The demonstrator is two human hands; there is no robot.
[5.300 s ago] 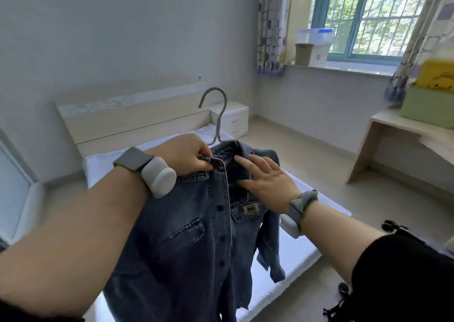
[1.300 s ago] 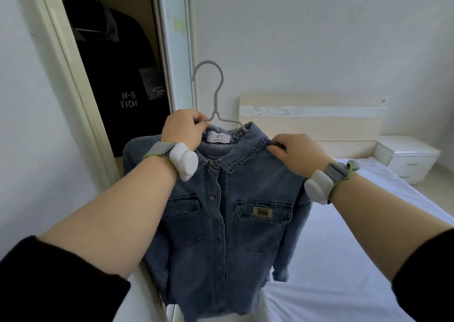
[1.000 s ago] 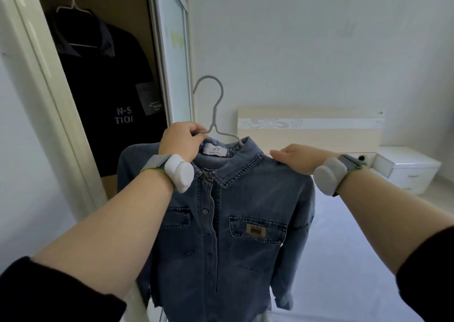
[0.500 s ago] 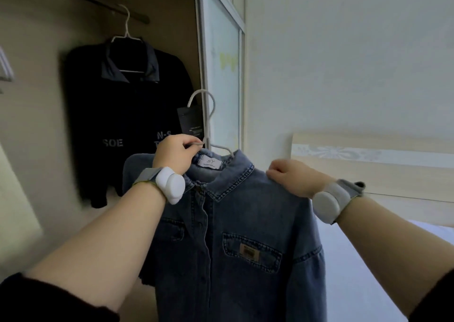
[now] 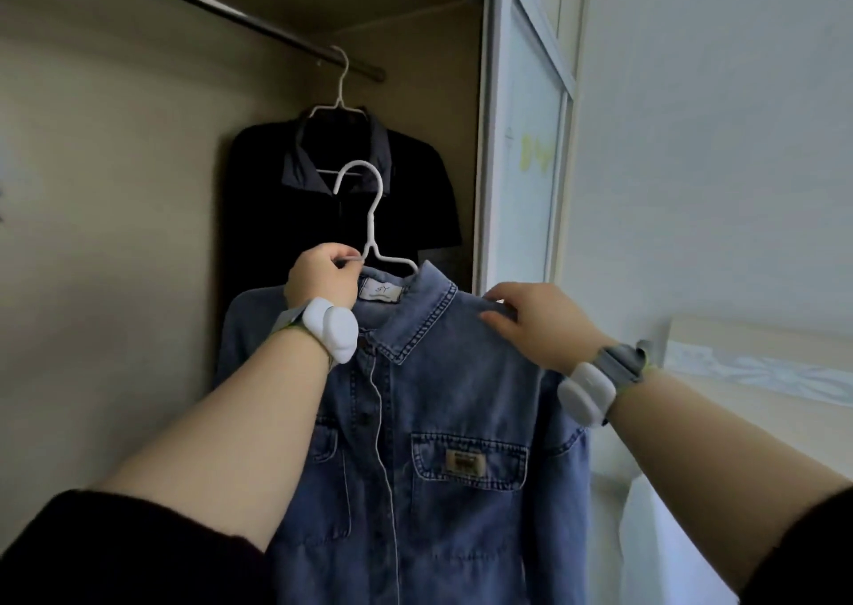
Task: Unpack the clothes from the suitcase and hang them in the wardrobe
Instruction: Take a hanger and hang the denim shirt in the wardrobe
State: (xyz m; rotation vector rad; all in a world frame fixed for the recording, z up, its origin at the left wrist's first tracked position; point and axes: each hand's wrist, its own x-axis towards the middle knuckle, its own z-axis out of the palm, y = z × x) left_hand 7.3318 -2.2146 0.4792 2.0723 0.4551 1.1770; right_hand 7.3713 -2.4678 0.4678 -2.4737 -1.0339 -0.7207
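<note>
The denim shirt point(image 5: 443, 420) hangs on a white hanger point(image 5: 369, 230), held up before the open wardrobe, below its rail point(image 5: 231, 16). Behind the hook, a black shirt point(image 5: 341, 198) hangs from the rail on its own hanger. The left hand point(image 5: 323, 281) is closed around the hanger's shoulder wire; the right hand point(image 5: 535, 323) pinches the denim shirt's shoulder. A sliding door point(image 5: 521, 143) stands just right of the rail.
</note>
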